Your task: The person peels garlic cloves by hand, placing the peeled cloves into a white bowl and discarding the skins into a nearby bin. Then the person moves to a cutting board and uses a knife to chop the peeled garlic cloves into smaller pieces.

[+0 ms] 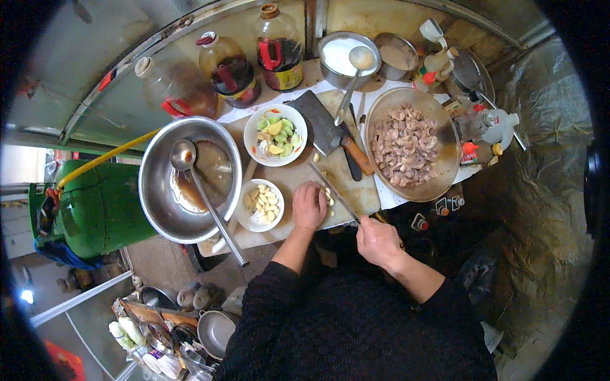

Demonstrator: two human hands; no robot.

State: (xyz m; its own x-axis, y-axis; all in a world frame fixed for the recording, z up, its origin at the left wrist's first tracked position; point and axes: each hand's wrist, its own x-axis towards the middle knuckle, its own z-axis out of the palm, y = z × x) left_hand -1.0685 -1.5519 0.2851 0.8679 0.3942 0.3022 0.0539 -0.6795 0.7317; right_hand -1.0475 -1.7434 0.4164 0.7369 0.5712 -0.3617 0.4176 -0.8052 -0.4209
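Observation:
My right hand [380, 240] grips a kitchen knife [335, 191], its thin blade angled up and left over a worn cutting board [350, 214]. Left of the blade, my left hand [310, 205] rests on the board with fingers curled; whether a clove is under them is hidden. Cut garlic pieces [329, 196] lie beside the blade, and a whole clove [316, 157] sits above its tip. Close to my left wrist is a small white bowl [239, 221] of peeled garlic cloves. Farther up stands a white bowl [248, 147] with sliced green and yellow vegetables.
A wooden-handled cleaver [317, 125] lies at the board's top. Left is a steel basin [148, 190] with a ladle [209, 209] jutting over the front edge; right, a large bowl [369, 102] of meat pieces. Bottles [281, 52], a steel pot [329, 71] of white powder and seasoning containers line the back.

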